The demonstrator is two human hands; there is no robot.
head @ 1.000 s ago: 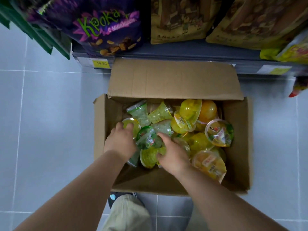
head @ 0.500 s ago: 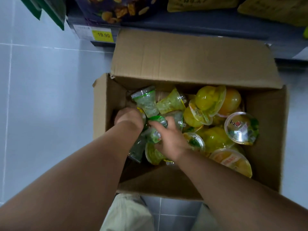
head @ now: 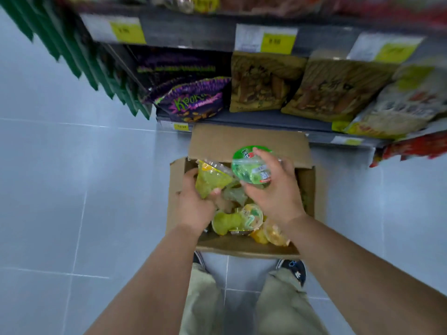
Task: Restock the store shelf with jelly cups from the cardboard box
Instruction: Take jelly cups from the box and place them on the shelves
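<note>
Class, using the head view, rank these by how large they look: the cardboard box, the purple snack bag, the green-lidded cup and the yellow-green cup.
1. cardboard box
2. purple snack bag, though it sits farther away
3. green-lidded cup and yellow-green cup: look alike, unranked

A single wide-angle camera sits on the head and faces forward and steeply down. It looks from above, along both forearms, which enter at the lower edge and reach to frame centre. The box (head: 242, 141) lies at centre, close below the lens, on the floor (head: 72, 189). The shelf (head: 266, 118) spans the upper third of the frame, its tiers bowed by the lens and blurred toward the top edge. Trousers (head: 205, 305) and a shoe (head: 294, 269) occupy the bottom centre, directly beneath the camera.
</note>
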